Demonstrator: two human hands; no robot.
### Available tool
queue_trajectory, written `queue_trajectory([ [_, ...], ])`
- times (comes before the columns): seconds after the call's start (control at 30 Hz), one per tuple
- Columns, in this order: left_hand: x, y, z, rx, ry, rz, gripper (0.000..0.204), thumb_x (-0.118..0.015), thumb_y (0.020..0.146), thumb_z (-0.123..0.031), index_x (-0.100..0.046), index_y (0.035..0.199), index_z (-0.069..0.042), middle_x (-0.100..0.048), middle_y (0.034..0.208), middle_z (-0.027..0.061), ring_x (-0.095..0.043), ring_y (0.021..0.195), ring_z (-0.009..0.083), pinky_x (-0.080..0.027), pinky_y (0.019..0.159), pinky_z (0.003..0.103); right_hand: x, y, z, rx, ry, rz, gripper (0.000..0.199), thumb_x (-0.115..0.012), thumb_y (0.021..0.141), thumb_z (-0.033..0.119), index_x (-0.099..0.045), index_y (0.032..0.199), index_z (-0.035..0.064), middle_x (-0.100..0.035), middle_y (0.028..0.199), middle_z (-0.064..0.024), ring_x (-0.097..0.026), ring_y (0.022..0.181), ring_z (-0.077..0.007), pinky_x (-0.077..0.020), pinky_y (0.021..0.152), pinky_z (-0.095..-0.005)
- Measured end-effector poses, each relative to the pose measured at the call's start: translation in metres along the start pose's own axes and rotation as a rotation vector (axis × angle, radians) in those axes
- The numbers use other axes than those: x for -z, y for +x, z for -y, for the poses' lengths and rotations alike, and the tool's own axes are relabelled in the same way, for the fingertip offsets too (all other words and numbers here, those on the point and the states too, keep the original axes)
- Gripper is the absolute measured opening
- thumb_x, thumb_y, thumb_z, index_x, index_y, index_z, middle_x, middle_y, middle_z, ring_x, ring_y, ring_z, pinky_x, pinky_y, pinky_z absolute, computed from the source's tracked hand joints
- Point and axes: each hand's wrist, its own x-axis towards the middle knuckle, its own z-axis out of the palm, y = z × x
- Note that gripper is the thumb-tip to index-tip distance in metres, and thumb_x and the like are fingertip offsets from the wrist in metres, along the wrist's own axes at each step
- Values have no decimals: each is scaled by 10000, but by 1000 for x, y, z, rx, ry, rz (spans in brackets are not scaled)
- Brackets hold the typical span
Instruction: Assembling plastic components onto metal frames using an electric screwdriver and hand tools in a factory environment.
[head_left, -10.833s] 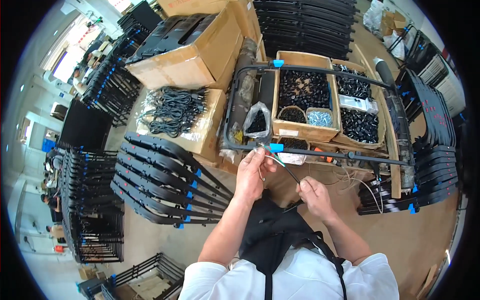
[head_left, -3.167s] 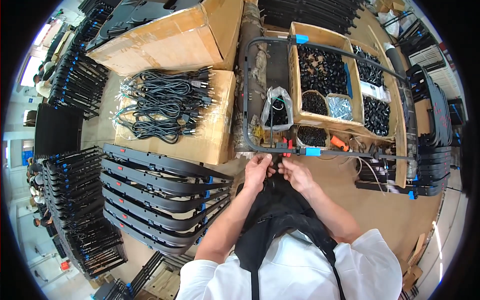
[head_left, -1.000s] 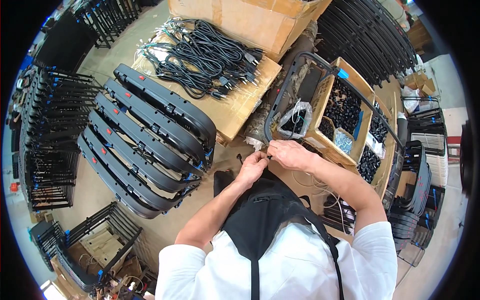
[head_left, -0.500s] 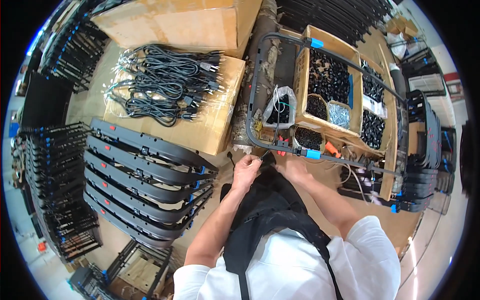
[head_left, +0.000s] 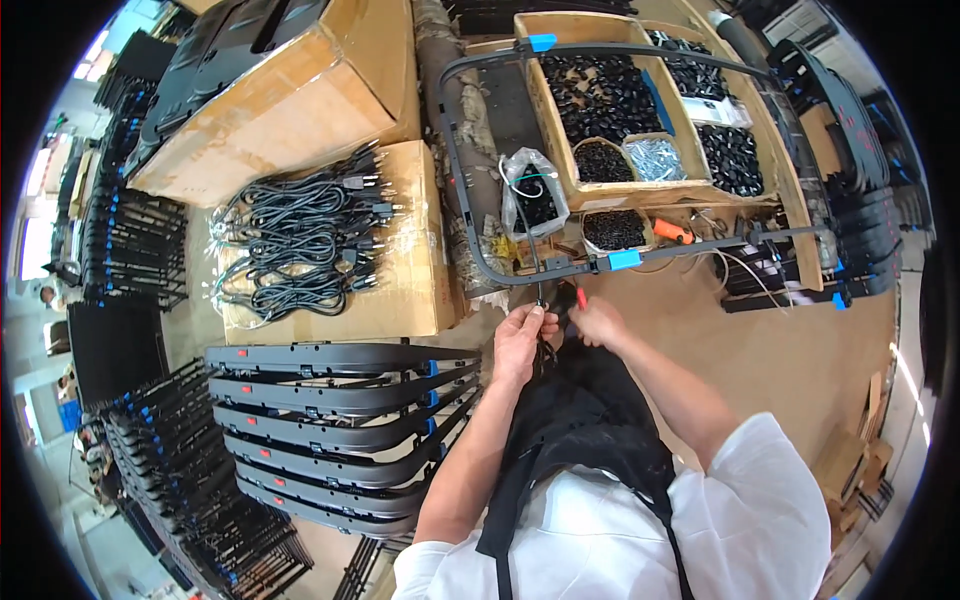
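My left hand [head_left: 522, 340], fingers pinched, grips a black cable [head_left: 541, 302] just below the near bar of a black tubular frame [head_left: 690, 248]. The cable runs up toward a clear plastic bag [head_left: 534, 190] of black parts. Close by on the right, my right hand [head_left: 598, 322] is closed around a small red-handled tool [head_left: 581, 297]; its working end is hidden. Dark cable loops hang beside my left fingers, in front of my black apron [head_left: 580, 400]. Blue clips [head_left: 624, 260] sit on the frame, which lies across the workbench.
A divided wooden box [head_left: 555, 120] of small black parts and screws stands beneath the frame. An orange-handled tool [head_left: 672, 231] lies near it. To the left, bundled power cords [head_left: 300, 230] rest on a cardboard box [head_left: 400, 310]. Curved dark frames [head_left: 330, 390] are stacked nearer me.
The view has shifted, so the bench appears farther left and higher. My right hand now holds the red-handled tool and has come closer to my left, which still pinches the cable.
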Motion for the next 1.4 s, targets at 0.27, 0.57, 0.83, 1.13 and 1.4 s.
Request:
queue_trajectory([
  [0.27,-4,5,2,-17,28,6,243,-630,1094,-214,-680,1181,7,-756,1025,96,-704,887,174,-568,800,327,3,-119,19,298,-91,-104,732,-560,956,115,-287,1624,-11,-483,1540,-315,-557,1350,-458,-458,1142,-515],
  [0.57,-11,7,5,-79,309,-80,235,-621,1096,-215,-701,1125,4,-741,973,51,-685,841,140,-541,782,305,18,-126,35,307,-177,-53,835,-581,913,58,-208,1653,-43,-535,1383,-319,-550,1307,-482,-463,1114,-557],
  [0.83,-17,9,11,-257,370,-137,283,-533,1126,-169,-698,1193,50,-727,986,56,-669,854,112,-580,796,295,42,-136,45,395,-387,-25,928,-641,885,126,-182,1686,27,-538,1295,-327,-556,1259,-496,-491,1072,-558],
  [1.13,13,9,-46,-235,833,20,246,-558,1072,-151,-709,1165,19,-762,1078,123,-739,981,237,-596,875,374,32,-126,25,552,-282,-188,1017,-757,817,166,-238,1691,141,-564,1159,-292,-686,964,-483,-587,864,-552],
  [1.4,-35,48,-125,-874,2012,4,395,-572,1030,-396,-770,981,-58,-778,995,186,-697,1021,385,-511,873,492,5,-153,44,485,-292,-337,906,-731,847,142,-353,1662,257,-561,1119,-265,-696,932,-454,-609,785,-520],
])
